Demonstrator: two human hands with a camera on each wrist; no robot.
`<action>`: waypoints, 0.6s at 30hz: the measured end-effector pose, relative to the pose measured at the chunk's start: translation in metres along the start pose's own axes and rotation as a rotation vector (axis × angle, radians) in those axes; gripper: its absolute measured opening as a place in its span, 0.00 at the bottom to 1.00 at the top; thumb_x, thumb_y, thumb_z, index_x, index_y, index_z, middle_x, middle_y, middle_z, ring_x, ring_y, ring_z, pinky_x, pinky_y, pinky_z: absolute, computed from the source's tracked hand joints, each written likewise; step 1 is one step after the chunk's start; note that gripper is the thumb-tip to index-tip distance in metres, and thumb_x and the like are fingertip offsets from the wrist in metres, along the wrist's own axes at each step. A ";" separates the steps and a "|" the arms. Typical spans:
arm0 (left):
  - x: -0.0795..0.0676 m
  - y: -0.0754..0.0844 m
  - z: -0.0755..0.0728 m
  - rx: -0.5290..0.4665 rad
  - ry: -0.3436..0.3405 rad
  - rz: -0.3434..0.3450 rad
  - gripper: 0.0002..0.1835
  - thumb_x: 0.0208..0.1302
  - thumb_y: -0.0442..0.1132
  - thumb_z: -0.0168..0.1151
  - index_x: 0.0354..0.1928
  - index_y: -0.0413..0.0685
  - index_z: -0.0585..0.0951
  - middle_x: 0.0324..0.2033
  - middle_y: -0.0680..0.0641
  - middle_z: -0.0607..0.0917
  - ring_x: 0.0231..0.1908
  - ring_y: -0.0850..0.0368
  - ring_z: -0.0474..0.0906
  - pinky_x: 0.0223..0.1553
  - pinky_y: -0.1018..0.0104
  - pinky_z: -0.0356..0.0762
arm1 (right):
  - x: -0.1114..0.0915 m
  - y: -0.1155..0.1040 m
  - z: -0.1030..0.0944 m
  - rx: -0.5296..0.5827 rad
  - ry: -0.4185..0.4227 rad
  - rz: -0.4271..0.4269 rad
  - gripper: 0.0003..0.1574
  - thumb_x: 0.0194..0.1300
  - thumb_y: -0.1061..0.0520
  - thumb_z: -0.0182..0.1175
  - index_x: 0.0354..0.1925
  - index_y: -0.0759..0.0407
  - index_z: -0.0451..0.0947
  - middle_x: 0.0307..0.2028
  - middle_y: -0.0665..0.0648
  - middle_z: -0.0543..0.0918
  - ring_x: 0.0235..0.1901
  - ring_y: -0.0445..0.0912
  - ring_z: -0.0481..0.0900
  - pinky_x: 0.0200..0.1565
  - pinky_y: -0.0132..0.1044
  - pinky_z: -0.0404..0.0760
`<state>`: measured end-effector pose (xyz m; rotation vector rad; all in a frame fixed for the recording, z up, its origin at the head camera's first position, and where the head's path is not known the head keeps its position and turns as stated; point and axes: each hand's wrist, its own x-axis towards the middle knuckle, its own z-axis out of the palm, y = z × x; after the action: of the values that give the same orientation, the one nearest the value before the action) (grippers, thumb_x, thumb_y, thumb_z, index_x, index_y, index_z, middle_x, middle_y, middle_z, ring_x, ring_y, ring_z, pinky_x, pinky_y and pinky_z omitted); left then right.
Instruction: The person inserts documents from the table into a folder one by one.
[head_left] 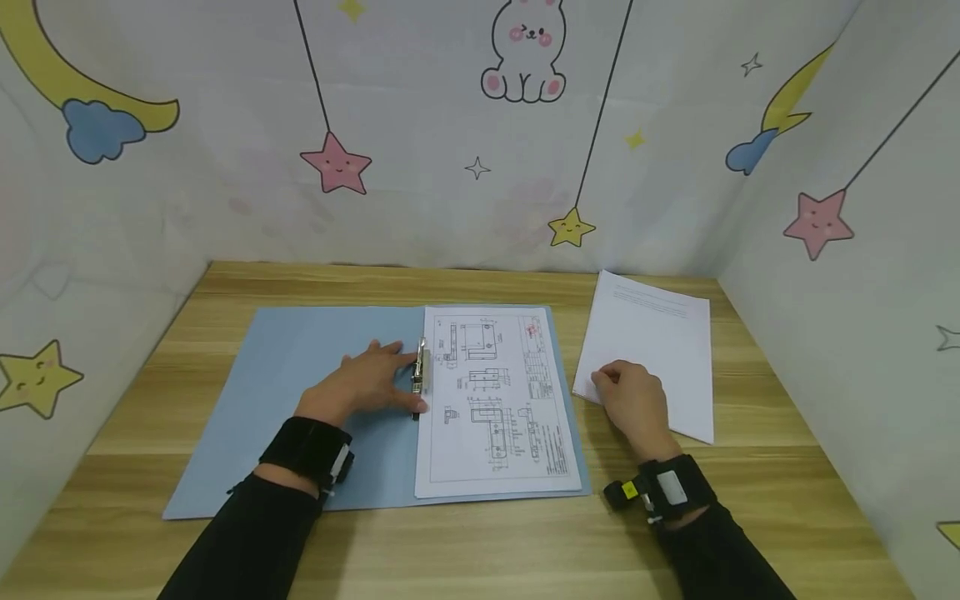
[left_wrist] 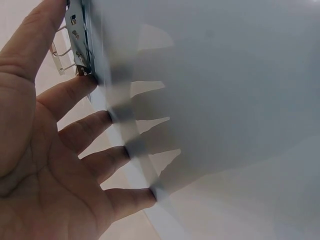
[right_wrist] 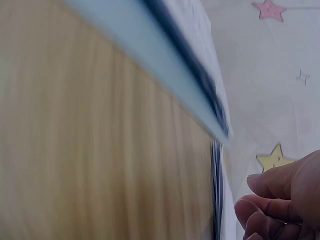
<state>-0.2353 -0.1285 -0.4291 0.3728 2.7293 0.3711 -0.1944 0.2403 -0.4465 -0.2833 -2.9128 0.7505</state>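
A blue folder [head_left: 247, 417] lies spread on the table, with a sheet printed with technical drawings [head_left: 495, 392] on its right side. My left hand [head_left: 363, 383] rests on the folder, fingers spread and thumb reaching the near end of the metal clip [head_left: 417, 379] at the fold. In the left wrist view, the fingertips of the left hand [left_wrist: 65, 150] touch the folder's grey-blue sheet [left_wrist: 225, 100]. My right hand [head_left: 633, 400] is over the left edge of a stack of white paper [head_left: 682, 367]. Its fingers are loosely curled, and nothing shows between them in the right wrist view.
The wooden table [head_left: 420, 550] runs back to a pale cloth wall [head_left: 420, 225] printed with stars and a rabbit. A strip of bare wood separates the folder from the paper stack. Black wrist straps with small cameras sit on both arms.
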 end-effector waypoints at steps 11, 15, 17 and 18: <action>-0.001 0.002 -0.002 0.019 -0.005 0.004 0.55 0.31 0.73 0.59 0.65 0.55 0.62 0.68 0.38 0.57 0.65 0.32 0.43 0.55 0.22 0.46 | 0.021 0.052 -0.029 -0.101 -0.048 0.120 0.22 0.61 0.47 0.48 0.39 0.62 0.78 0.35 0.65 0.83 0.31 0.53 0.76 0.25 0.41 0.70; -0.001 0.002 -0.002 0.020 -0.008 0.010 0.55 0.31 0.74 0.59 0.65 0.55 0.61 0.68 0.37 0.56 0.65 0.32 0.43 0.55 0.22 0.46 | 0.025 0.070 -0.041 -0.114 -0.028 0.160 0.22 0.61 0.48 0.48 0.37 0.65 0.77 0.34 0.66 0.82 0.29 0.54 0.75 0.24 0.42 0.69; -0.001 0.001 -0.002 0.017 -0.008 0.006 0.55 0.31 0.73 0.59 0.65 0.54 0.62 0.68 0.37 0.56 0.65 0.31 0.42 0.55 0.21 0.46 | 0.027 0.078 -0.045 -0.123 -0.021 0.182 0.22 0.62 0.48 0.48 0.37 0.65 0.77 0.34 0.67 0.82 0.29 0.54 0.75 0.24 0.42 0.69; -0.002 0.000 -0.002 0.017 -0.006 0.003 0.55 0.31 0.73 0.59 0.65 0.54 0.62 0.68 0.37 0.56 0.65 0.31 0.42 0.55 0.21 0.46 | 0.028 0.081 -0.046 -0.128 -0.018 0.194 0.22 0.62 0.48 0.48 0.36 0.65 0.76 0.33 0.66 0.82 0.29 0.54 0.75 0.24 0.42 0.69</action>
<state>-0.2343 -0.1290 -0.4266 0.3814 2.7279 0.3470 -0.2018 0.3377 -0.4439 -0.5815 -2.9859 0.5941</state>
